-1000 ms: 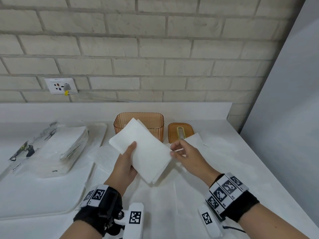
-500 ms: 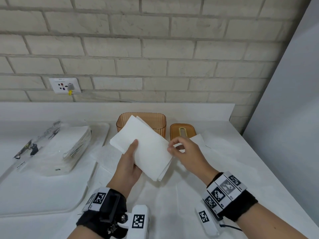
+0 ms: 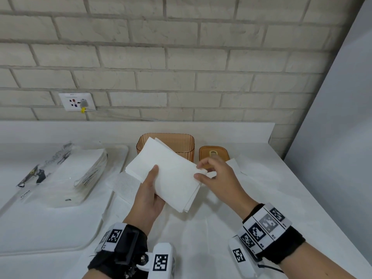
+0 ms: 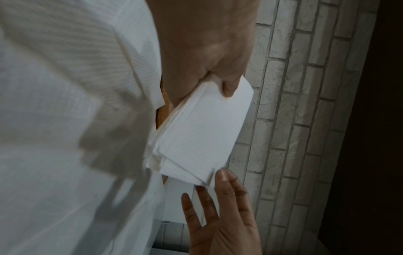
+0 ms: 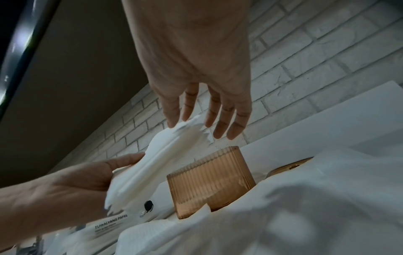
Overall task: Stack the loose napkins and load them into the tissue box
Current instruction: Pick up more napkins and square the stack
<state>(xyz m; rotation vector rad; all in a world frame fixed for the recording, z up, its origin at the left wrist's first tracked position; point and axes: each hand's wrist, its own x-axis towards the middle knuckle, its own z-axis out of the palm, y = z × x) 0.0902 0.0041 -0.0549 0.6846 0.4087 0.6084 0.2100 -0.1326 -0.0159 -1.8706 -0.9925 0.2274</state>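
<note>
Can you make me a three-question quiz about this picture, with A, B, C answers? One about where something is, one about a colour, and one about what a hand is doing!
1. Where is the lid?
A. On the counter, right of the tissue box
B. On top of the box
C. On the tray

2. What colour is the tissue box?
A. Blue
B. See-through amber
C. Black

3. What is the left hand doing?
A. Resting flat on the counter
B. Pointing at the wall
C. Holding the napkin stack

Answers:
1. A, the lid lies beside the open box.
2. B, its ribbed wall looks orange-brown.
3. C, its thumb lies on top of the stack and the right hand touches the stack's corner.
</note>
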